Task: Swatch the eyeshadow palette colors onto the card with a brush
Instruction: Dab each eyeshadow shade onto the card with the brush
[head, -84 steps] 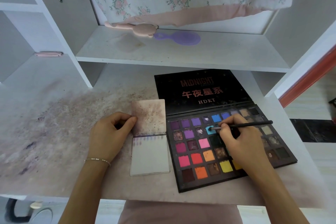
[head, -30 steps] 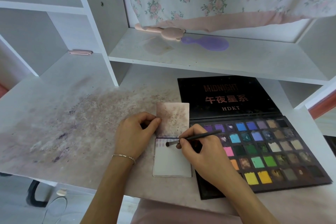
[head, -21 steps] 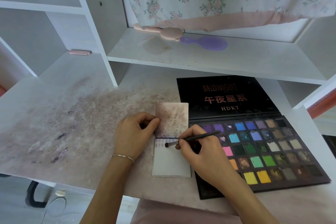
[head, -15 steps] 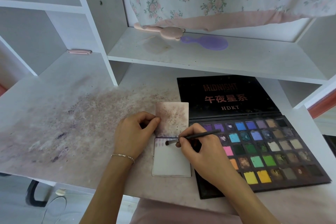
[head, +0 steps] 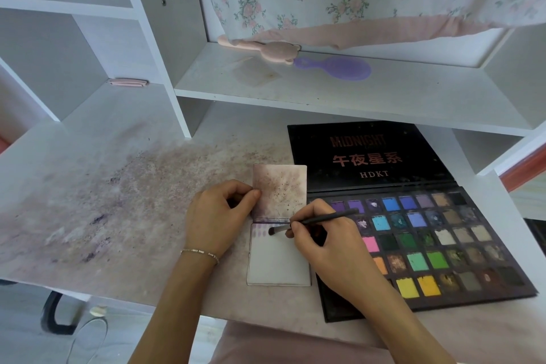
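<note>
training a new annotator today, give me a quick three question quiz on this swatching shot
1. True or false: the brush tip is on the card.
2. Which hand grips the brush? A) left hand B) right hand
3. Fill in: the open palette lies to the ____ of the card.

Key: 1 true, the tip sits by the row of purple swatches near the card's top edge. 2 B; the left hand pinches the flipped-up stained page. 3 right.
</note>
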Tool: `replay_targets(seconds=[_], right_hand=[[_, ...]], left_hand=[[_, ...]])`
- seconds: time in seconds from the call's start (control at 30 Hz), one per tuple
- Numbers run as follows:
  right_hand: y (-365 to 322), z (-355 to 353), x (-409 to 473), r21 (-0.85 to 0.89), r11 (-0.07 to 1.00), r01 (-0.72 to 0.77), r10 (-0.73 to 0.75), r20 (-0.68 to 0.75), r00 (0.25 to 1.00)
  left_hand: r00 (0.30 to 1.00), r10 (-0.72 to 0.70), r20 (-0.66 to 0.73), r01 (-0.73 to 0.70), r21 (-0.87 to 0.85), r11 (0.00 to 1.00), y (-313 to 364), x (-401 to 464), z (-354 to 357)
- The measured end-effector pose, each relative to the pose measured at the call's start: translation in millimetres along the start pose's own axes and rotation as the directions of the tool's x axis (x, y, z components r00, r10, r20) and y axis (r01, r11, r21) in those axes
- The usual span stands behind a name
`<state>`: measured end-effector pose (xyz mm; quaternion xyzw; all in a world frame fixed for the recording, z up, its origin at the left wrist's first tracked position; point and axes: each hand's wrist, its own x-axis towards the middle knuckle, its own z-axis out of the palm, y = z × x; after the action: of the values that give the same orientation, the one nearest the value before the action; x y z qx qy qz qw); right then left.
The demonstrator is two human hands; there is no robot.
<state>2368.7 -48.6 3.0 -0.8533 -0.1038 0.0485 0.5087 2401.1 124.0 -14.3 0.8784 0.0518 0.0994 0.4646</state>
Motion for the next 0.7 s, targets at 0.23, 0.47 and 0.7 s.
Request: replay_targets(seconds=[0.23,0.47,0.7], right_hand=[[0.2,0.1,-1.6,0.019,1.0,-0.003,0.003,0.024,1.0],[0.6,0.6,-0.3,0.02,1.0,0.004,-0.005,0.016,1.0],[2.1,0.9,0.3,0.079,0.995,0.053,-0.044,-0.103,0.994]], left_hand=[[1.0,0.001,-0.001,-0.001,0.014,1.0,-1.0,-0.1,0.2],[1.0,0.0,-0.004,0.0,0.022,1.0,-0.8,-0.5,-0.6],[1.0,-0.002,-0.005,0.002,0.02,1.0,0.2,-0.1,-0.6]])
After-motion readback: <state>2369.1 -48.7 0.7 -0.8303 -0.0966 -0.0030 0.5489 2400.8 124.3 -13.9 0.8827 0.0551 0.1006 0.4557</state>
